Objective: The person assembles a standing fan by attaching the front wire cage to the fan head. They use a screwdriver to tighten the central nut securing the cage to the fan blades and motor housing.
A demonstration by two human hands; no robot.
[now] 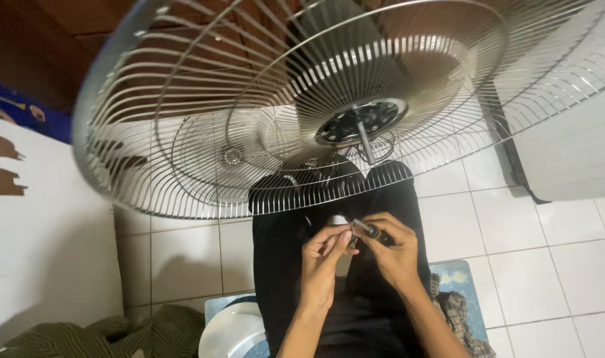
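Two hands meet over the lap: the right hand (396,250) pinches one small dark tool (372,231), and the left hand (323,255) closes its fingertips on the tip, perhaps holding a screw. One wire fan guard (183,132) hangs above, with one motor shaft (364,140).

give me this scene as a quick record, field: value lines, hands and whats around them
left hand: left hand pinches a small part at the tip of the tool
right hand: right hand grips a dark screwdriver-like tool
above the hands: metal fan guard, tilted, with motor hub and bare shaft
floor: white tiles
lap: black trousers
lower left: white round part, olive cloth
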